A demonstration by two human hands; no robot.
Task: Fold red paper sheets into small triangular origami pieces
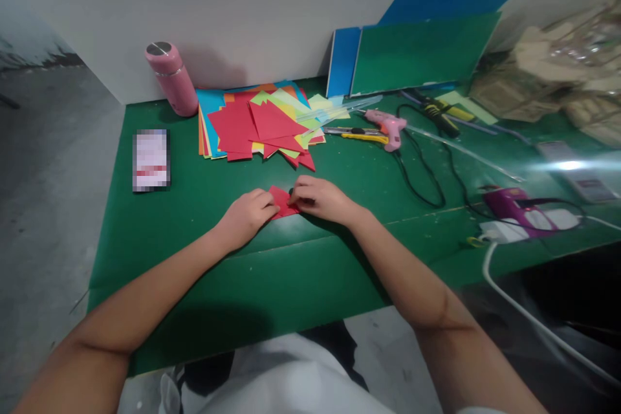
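Observation:
A small piece of red paper (280, 197) lies on the green tabletop, between my two hands. My left hand (250, 217) has its fingers closed on the paper's left side. On the right side, my right hand (320, 199) pinches the same paper, its fingers curled over it and hiding part of its edge. Just beyond my hands rests a heap of coloured sheets, with cut red paper (235, 126) on top.
A pink bottle (173, 81) stands back left, above a blurred card (151, 160). Rightward lie a yellow utility knife (363, 136), a pink glue gun (388, 129) with its looping cord, and a purple power strip (507, 207). Green and blue boards (422, 55) lean on the wall.

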